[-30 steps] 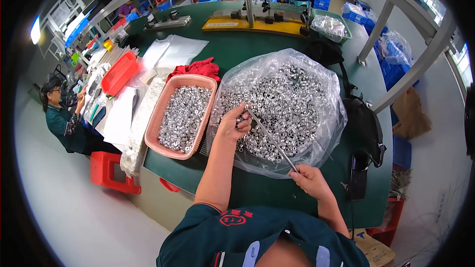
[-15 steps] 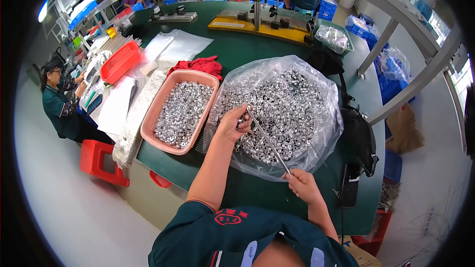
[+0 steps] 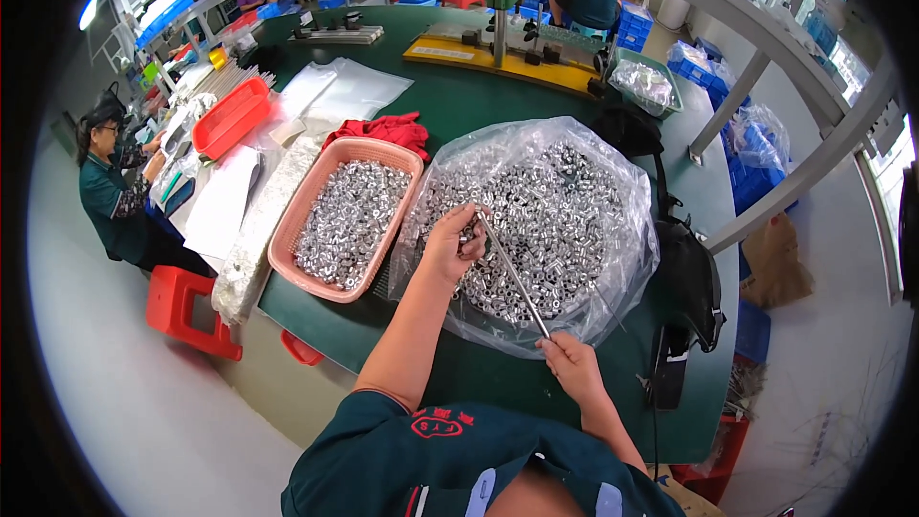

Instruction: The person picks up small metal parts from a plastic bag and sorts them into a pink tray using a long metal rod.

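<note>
A thin metal rod (image 3: 514, 275) slants between my two hands, over a large heap of small silvery metal sleeves (image 3: 550, 220) in a clear plastic bag (image 3: 627, 273). My right hand (image 3: 571, 364) is closed round its lower end, at the bag's near edge. At the upper end, my left hand (image 3: 456, 241) has its fingers curled, with small metal sleeves in them; thumb and forefinger are by the rod's tip. Left of the bag stands a pink plastic basket (image 3: 283, 254) holding more of the same sleeves (image 3: 349, 220).
Red gloves (image 3: 383, 132) lie behind the basket. A black bag (image 3: 691, 268) and a dark phone (image 3: 671, 354) lie at the right. A yellow-based fixture (image 3: 507, 65) stands at the back. On the left, a co-worker (image 3: 110, 191) sits beside a red tray (image 3: 230, 118).
My right hand and the rod's lower end have shifted slightly left. My left hand stays near the same spot, and the whole view has moved a little.
</note>
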Demonstrator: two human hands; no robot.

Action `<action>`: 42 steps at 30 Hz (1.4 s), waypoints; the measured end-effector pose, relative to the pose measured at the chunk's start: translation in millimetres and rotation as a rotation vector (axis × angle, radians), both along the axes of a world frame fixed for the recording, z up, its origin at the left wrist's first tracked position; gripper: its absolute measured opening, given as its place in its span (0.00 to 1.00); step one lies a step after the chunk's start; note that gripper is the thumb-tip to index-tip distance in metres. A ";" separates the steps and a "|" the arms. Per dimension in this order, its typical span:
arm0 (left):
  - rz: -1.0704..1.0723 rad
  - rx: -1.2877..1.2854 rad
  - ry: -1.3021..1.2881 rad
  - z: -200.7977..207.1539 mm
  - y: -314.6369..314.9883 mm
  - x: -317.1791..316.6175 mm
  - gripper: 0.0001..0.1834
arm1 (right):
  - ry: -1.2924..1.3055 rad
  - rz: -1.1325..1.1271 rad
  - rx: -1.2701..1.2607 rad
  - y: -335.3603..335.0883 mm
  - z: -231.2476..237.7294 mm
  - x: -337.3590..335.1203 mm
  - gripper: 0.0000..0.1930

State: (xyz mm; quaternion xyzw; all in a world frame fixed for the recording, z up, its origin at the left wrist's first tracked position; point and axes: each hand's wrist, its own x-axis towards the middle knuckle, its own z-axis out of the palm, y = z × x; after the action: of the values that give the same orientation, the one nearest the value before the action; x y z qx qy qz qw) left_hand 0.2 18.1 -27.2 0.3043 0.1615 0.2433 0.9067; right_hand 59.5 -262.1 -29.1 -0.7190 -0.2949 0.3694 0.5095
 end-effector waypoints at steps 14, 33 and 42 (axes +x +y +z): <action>-0.218 -0.178 -0.035 0.5 10.3 -7.6 0.12 | -0.433 -0.013 -0.052 -3.0 18.5 6.7 0.07; -0.284 -0.145 -0.003 8.0 -1.9 -1.8 0.19 | -0.036 -0.099 -0.011 4.0 6.7 2.8 0.08; -0.005 0.139 -0.020 7.9 -17.6 5.3 0.14 | 0.464 -0.046 0.084 1.1 15.9 4.8 0.10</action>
State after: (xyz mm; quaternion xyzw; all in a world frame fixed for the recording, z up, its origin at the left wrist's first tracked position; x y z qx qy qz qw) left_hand 5.5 0.5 -19.3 0.3647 0.1346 0.2549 0.8854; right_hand 64.2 -261.0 -13.2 -0.5996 -0.1685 0.5005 0.6013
